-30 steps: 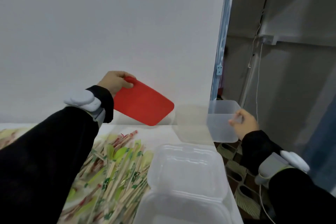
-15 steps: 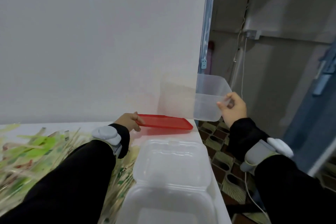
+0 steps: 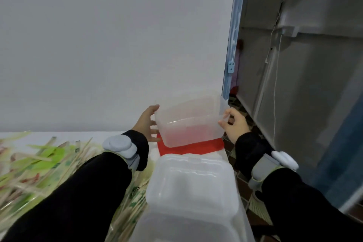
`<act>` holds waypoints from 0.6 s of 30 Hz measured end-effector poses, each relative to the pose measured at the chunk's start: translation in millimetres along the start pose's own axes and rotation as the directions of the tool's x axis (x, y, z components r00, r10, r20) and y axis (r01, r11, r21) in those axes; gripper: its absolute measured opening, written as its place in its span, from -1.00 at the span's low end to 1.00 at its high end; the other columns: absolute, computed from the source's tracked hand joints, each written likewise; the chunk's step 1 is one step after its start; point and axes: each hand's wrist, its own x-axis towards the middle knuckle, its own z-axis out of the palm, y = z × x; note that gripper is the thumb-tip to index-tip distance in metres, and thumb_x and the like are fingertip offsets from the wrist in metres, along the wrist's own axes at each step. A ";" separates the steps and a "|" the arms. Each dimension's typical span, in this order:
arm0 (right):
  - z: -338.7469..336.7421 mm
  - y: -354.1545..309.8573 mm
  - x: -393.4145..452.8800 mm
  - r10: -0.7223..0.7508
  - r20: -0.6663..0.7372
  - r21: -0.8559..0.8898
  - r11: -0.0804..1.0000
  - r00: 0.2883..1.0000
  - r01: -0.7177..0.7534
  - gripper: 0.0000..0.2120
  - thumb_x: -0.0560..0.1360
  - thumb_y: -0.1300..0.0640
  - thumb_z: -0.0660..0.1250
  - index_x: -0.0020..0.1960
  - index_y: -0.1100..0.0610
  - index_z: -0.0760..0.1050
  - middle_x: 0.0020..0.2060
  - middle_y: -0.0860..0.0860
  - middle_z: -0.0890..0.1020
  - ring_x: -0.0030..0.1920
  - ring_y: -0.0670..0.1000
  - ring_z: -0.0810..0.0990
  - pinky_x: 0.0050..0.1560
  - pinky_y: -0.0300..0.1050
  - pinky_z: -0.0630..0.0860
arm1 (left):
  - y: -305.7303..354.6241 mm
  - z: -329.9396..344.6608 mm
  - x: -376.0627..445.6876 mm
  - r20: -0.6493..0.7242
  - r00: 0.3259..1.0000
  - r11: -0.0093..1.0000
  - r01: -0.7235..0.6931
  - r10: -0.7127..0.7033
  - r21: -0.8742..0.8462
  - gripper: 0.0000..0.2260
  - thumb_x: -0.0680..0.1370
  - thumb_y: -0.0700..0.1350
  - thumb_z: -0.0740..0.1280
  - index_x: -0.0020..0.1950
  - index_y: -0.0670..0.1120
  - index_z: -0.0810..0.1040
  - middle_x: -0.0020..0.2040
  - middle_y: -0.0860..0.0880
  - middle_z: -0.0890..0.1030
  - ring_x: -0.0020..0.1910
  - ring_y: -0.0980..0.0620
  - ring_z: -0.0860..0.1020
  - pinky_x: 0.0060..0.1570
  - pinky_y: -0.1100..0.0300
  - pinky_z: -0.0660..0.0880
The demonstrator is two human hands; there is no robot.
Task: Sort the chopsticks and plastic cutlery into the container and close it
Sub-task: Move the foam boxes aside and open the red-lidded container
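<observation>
A translucent plastic container (image 3: 188, 122) is tilted, its base resting on or just above the red lid (image 3: 204, 147) that lies flat at the table's far right corner. My right hand (image 3: 234, 124) pinches the container's right rim. My left hand (image 3: 148, 124) has straight fingers against the container's left wall. Wrapped chopsticks and green plastic cutlery (image 3: 39, 163) lie in a heap on the left of the white table (image 3: 15, 137), partly hidden by my left sleeve.
A clear hinged clamshell box (image 3: 192, 188) lies open in front of the red lid, near the table's right edge. A white wall rises behind the table. To the right the tiled floor drops away beside grey cabinet panels (image 3: 306, 84).
My left hand let go of the red lid, which now lies flat, and moved to the container's left side. My right hand carried the container left and down over the lid.
</observation>
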 end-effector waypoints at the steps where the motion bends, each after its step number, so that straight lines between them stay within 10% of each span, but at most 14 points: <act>1: 2.3 5.1 2.7 0.022 0.029 0.022 1.000 0.999 -0.022 -0.65 0.45 0.43 0.29 -0.27 0.04 0.28 -0.09 0.13 0.49 -0.04 0.04 0.45 0.06 -0.04 0.45 | -6.0 4.5 0.4 -0.029 0.999 0.999 0.022 -0.021 0.036 -0.62 0.47 0.12 0.24 0.20 -0.05 0.44 0.00 -0.14 0.48 -0.12 -0.14 0.50 -0.06 0.01 0.49; 5: 6.6 15.7 4.5 0.243 0.100 0.332 0.906 0.965 -0.263 -0.81 0.50 0.38 0.17 0.01 0.12 0.35 -0.06 0.15 0.49 -0.20 0.05 0.47 -0.25 -0.19 0.36 | -23.9 19.7 3.1 -0.144 0.989 0.999 0.044 -0.040 0.022 -0.70 0.52 -0.11 0.15 0.23 -0.12 0.37 0.00 -0.16 0.38 -0.15 -0.12 0.44 -0.17 0.10 0.42; 9: 9.8 14.0 6.8 0.350 0.163 0.411 0.826 0.922 -0.386 -0.57 0.53 0.00 0.23 0.33 0.17 0.32 -0.01 0.11 0.54 0.10 0.08 0.43 -0.14 -0.27 0.35 | -22.0 28.7 7.9 -0.219 0.972 0.997 0.080 -0.081 -0.015 -0.51 0.54 -0.06 0.21 0.44 -0.16 0.24 0.40 -0.17 0.32 0.35 -0.20 0.33 0.30 -0.03 0.29; 13: 16.3 24.3 6.1 0.441 0.259 0.285 0.815 0.859 -0.504 -0.47 0.60 -0.14 0.03 0.46 0.12 0.24 0.30 0.09 0.44 0.35 0.12 0.38 0.18 -0.17 0.28 | -19.4 24.6 2.5 -0.093 0.973 0.977 0.206 -0.209 -0.048 -0.66 0.44 0.10 0.24 0.03 -0.13 0.41 -0.10 -0.13 0.47 -0.18 -0.11 0.48 -0.13 0.12 0.41; 18: 14.2 25.0 3.4 0.454 0.250 0.131 0.859 0.855 -0.495 -0.53 0.60 -0.08 0.09 0.42 0.13 0.27 0.17 0.10 0.47 0.22 0.18 0.44 0.18 -0.05 0.35 | -21.0 7.9 11.2 -0.106 0.978 0.983 0.184 -0.181 0.023 -0.61 0.35 0.11 0.26 0.06 -0.10 0.43 -0.03 -0.10 0.51 -0.04 -0.14 0.47 0.09 -0.05 0.36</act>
